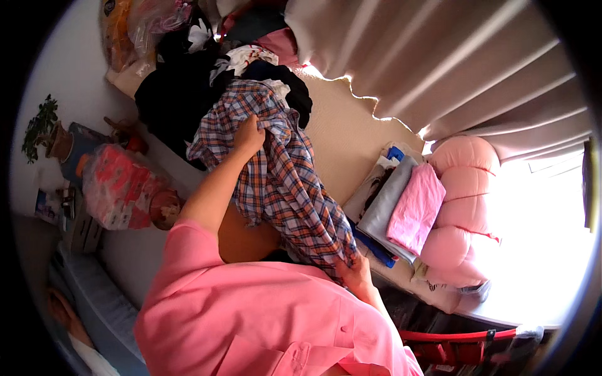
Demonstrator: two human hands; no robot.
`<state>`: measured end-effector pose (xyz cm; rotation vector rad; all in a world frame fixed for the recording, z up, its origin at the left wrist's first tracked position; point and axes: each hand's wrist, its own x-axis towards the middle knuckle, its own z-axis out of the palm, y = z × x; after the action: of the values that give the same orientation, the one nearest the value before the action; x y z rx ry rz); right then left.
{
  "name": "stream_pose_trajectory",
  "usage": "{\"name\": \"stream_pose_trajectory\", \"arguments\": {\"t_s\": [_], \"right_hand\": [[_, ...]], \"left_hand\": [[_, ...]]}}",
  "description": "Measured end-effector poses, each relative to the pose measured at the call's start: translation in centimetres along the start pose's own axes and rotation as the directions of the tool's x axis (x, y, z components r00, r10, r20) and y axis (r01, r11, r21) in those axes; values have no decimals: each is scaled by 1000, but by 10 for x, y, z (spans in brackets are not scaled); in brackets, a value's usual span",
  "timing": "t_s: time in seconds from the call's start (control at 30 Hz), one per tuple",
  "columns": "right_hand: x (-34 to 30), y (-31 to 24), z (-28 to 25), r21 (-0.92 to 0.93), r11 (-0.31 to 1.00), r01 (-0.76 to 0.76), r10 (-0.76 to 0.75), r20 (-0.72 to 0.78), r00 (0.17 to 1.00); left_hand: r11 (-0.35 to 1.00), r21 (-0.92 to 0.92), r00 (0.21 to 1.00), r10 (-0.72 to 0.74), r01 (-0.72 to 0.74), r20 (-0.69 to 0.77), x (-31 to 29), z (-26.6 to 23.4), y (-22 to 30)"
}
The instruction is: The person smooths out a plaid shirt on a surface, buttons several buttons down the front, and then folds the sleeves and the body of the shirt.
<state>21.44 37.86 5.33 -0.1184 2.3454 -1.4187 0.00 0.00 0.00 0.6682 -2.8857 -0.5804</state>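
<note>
A plaid shirt [285,172] in blue, orange and white stretches between my two hands, loosely bunched and hanging in folds. My left hand [249,136] is closed on its upper part, arm reaching forward. Lower down and to the right, my right hand [354,272] grips the other end, close to my body. Behind the shirt lies a heap of dark clothes [179,100], partly covered by it. To the right, folded clothes stand in a row, with a pink folded garment [417,205] leaning against a grey one [387,203].
Pink puffy cushions [461,188] sit by the bright window, below a beige curtain [439,56]. On the left are a plastic-wrapped red pack [119,188] and a potted plant [41,128]. A person's arm [66,313] shows at lower left; a red-rimmed container [458,338] stands at lower right.
</note>
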Motion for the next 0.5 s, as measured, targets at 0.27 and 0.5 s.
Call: {"name": "stream_pose_trajectory", "arguments": {"t_s": [0.27,0.5], "right_hand": [[-57,73,-42,516,853,75,132,-354,926],[-126,133,-75,680,586,441,35,-564,825]], "left_hand": [[184,-969,968,159,164,194,-134,-39,-10],[-161,-983,977,209,85,50,-280,-79,-14]]}}
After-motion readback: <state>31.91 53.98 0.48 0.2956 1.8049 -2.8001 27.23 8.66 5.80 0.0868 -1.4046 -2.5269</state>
